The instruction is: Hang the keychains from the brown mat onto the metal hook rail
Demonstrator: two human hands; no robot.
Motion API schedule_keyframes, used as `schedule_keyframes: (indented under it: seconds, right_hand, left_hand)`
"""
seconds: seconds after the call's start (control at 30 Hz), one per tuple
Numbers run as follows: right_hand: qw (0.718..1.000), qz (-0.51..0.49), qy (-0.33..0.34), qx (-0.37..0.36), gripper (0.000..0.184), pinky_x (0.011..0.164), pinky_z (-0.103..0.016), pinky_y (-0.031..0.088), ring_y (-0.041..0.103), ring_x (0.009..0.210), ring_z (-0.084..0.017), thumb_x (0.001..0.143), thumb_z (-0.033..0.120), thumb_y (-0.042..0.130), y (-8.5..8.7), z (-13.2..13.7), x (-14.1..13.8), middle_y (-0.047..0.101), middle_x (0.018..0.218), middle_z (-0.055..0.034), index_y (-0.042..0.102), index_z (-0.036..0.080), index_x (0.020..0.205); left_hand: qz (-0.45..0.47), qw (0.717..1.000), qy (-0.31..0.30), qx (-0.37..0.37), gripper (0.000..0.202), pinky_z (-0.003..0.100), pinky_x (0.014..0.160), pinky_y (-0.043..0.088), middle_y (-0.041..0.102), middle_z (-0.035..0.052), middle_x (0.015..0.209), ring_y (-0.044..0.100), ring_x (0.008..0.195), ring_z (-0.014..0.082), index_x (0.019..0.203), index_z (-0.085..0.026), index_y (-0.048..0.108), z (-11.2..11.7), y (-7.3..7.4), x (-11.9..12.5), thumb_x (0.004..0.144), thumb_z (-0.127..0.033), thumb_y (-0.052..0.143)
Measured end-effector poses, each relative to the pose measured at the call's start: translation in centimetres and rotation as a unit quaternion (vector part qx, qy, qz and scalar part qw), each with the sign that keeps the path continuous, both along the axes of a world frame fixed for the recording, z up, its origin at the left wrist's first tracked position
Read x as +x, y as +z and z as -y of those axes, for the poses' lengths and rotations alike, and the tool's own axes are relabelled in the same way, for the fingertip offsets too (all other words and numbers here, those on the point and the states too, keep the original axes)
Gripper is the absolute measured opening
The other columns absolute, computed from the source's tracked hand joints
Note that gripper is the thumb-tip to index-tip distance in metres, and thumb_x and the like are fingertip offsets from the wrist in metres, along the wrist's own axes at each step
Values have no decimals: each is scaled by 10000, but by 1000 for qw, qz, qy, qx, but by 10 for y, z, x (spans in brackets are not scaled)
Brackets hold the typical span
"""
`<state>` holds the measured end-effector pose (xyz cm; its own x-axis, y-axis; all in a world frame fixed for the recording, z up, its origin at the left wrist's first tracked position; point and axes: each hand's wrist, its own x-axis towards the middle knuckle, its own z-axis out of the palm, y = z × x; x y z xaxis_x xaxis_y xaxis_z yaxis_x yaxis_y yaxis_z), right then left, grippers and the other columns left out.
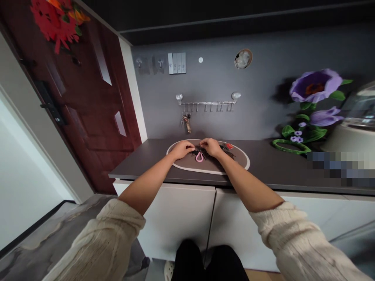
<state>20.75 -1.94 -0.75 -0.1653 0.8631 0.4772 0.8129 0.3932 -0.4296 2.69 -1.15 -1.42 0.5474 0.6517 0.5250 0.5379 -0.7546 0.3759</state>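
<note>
Both my hands rest over an oval grey mat (234,168) on a dark countertop (146,164). My left hand (183,148) and my right hand (211,147) have their fingers curled in a pinch around a small dark bunch of keys with a pink loop (199,157) lying between them. More dark keys and a small red tag (229,146) lie on the mat just right of my right hand. What exactly each hand's fingertips grip is too small to make out.
A chrome hook rail (207,103) on the grey wall carries one bunch of keys (186,121). A dark red door (88,101) stands at the left. Purple flower decoration (315,88) and a white appliance (357,125) sit at the right. White cabinets (187,218) lie below.
</note>
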Motion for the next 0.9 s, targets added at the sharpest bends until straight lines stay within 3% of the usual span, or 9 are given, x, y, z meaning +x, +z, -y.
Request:
schedule_keyframes:
  seconds: [0.17, 0.5, 0.9]
  right_hand:
    - [998, 70, 3, 7, 207, 736, -224, 403, 591, 805, -150, 728, 122, 501, 0, 2, -4, 667, 873, -51, 667, 173, 840]
    - [998, 66, 12, -1, 177, 750, -229, 392, 588, 819, -162, 720, 129, 534, -1, 1, -5, 667, 880, -49, 675, 186, 810]
    - [998, 62, 12, 5, 186, 723, -236, 390, 588, 806, -176, 716, 116, 529, -1, 3, -6, 669, 866, -57, 680, 175, 808]
  left_hand:
    - [-30, 999, -10, 43, 239, 252, 727, 385, 643, 42, 820, 532, 770, 139, 822, -176, 659, 0, -1, 6, 773, -316, 472]
    - [-22, 1000, -21, -6, 197, 254, 739, 370, 630, 43, 731, 529, 735, 146, 706, -167, 660, -3, -2, 13, 732, -307, 523]
    - [-45, 999, 1, 25, 213, 240, 701, 373, 612, 38, 740, 510, 706, 134, 711, -144, 624, -2, -1, 11, 761, -212, 428]
